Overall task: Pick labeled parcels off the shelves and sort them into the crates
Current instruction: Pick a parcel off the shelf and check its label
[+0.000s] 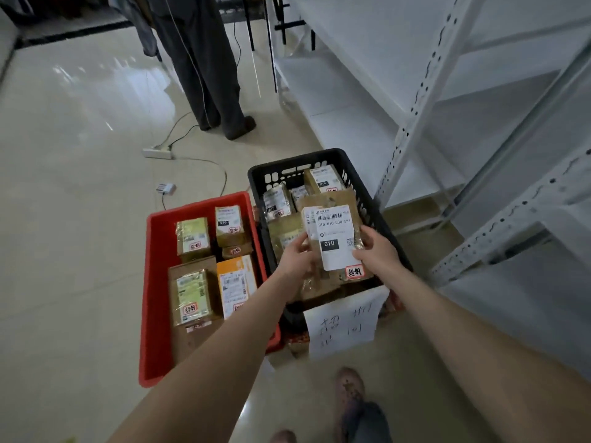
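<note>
I hold a brown cardboard parcel (337, 238) with a large white shipping label marked 010, just above the black crate (371, 199). My left hand (297, 254) grips its left edge and my right hand (375, 249) grips its right edge. The black crate holds several labeled brown parcels and has a handwritten paper sign (345, 324) on its near wall. To its left stands a red crate (153, 282) with several parcels lying flat, one of them orange (236, 282).
White metal shelves (447, 107) run along the right, bare where visible. A person in dark trousers (204, 65) stands ahead on the tiled floor. A power strip (157, 152), cables and a small adapter (166, 188) lie on the floor beyond the crates. My shoe (350, 391) is below.
</note>
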